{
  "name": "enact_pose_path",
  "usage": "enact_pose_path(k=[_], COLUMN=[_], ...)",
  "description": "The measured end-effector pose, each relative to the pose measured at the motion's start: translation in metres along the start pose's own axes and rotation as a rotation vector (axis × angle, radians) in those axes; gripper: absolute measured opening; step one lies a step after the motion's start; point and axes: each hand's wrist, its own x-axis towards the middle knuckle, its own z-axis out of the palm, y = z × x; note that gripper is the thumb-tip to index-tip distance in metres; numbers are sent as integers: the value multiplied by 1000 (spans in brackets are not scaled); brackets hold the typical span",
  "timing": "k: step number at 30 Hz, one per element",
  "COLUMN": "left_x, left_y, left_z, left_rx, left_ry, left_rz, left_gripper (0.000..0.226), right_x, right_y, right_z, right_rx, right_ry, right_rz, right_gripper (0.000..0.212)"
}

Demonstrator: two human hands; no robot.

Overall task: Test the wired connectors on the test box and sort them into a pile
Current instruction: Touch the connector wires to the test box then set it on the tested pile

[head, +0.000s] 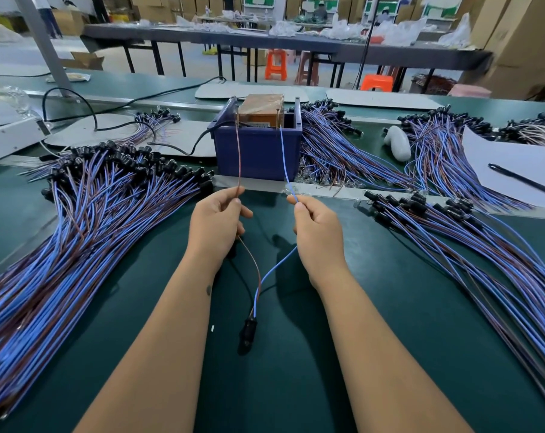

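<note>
Wired connector, black plastic plug (248, 329) with one brown and one blue lead: we hold it in front of the dark-blue plastic test box (256, 151), the plug hanging low between our forearms over the green belt surface (296, 385). Our left hand (216, 221) pinches the thin brown lead (238, 157) between thumb and forefinger; our right hand (317, 228) pinches the thin blue lead (284, 160) likewise. Both leads rise from our fingers to the top of the test box, the brown to an upright metal pin at its left, the blue to one at its right; we cannot tell whether the tips touch.

Left of the test box: large fanned pile of blue-and-brown wired connectors (87, 220), black plugs pointing away from us.
Right of the test box, against its side: second heap of the same connectors (337, 151).
Further right: long spread of connectors (471, 245) reaching toward us, a white rounded object (397, 142), a white paper sheet (515, 164) bearing a black pen (522, 179).
Entering the test box from its left: black power cable (183, 150).
Inside the test box: brown taped block (265, 107).
</note>
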Motion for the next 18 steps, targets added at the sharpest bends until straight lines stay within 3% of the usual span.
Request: enact_pose_path(k=[18], left_x=[-1], left_y=[-7], left_z=[-1], left_rx=[131], left_ry=[-52], left_rz=[64], left_gripper=[28], right_x=[1], right_y=[0], right_z=[0], right_rx=[-67], right_ry=[-48], right_rz=[-6], right_gripper=[32])
